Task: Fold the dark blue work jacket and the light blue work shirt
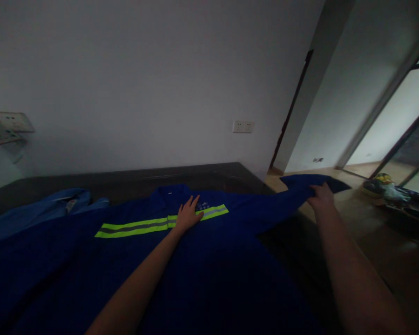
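Observation:
A dark blue work jacket (209, 260) with a yellow and grey reflective stripe (136, 227) lies spread on a dark table (132, 179). My left hand (187, 214) lies flat and open on the chest of the jacket, fingers over the stripe. My right hand (321, 196) is stretched out to the right, closed on the jacket's sleeve (300, 186), which it holds out past the table's right edge.
A lighter blue garment (45, 207) lies bunched at the table's far left. A white wall with a socket plate (243, 126) stands behind. To the right are a wooden floor, a doorway, glass doors, and a heap of objects (387, 186) on the floor.

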Demonstrator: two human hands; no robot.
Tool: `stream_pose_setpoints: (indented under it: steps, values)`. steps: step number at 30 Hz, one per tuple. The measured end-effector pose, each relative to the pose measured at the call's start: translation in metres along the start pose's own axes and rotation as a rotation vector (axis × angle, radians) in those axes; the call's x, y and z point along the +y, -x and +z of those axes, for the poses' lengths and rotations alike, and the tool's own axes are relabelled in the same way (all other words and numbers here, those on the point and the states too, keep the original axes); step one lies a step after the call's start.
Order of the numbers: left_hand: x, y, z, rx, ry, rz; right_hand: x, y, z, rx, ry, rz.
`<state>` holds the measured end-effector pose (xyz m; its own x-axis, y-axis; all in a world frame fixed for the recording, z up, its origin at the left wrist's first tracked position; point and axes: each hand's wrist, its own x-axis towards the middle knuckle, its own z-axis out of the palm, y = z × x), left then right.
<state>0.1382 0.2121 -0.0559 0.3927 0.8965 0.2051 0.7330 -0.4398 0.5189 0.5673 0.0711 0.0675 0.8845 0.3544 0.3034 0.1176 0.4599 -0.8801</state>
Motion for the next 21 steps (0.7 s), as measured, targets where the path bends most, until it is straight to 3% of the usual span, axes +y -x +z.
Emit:
stream_pose_setpoints:
  steps: [3,6,8,10,13,16,18,21]
  values:
    - [-0.005,-0.006,-0.007,0.130,0.347,-0.044,-0.017,0.017,0.055,-0.138,0.024,-0.055]
    - [-0.007,-0.006,-0.019,0.214,0.747,-0.097,-0.031,0.065,0.110,-0.363,0.206,-0.335]
    - [-0.007,0.000,-0.031,0.147,1.041,-0.178,-0.033,0.112,0.140,-0.601,0.320,-0.500]
    - [-0.010,0.010,-0.045,-0.003,1.336,-0.273,-0.025,0.164,0.160,-0.872,0.340,-0.582]
    - [-0.023,0.029,-0.071,-0.197,1.639,-0.380,0.003,0.240,0.167,-1.316,0.344,-0.605]
    - [-0.045,0.049,-0.095,-0.268,1.682,-0.486,0.035,0.294,0.151,-1.654,0.521,-0.576]
    - [-0.057,0.061,-0.108,-0.279,1.608,-0.598,0.049,0.312,0.136,-1.776,0.697,-0.593]
    - [-0.065,0.074,-0.124,-0.288,1.441,-0.716,0.057,0.321,0.122,-1.809,0.806,-0.654]
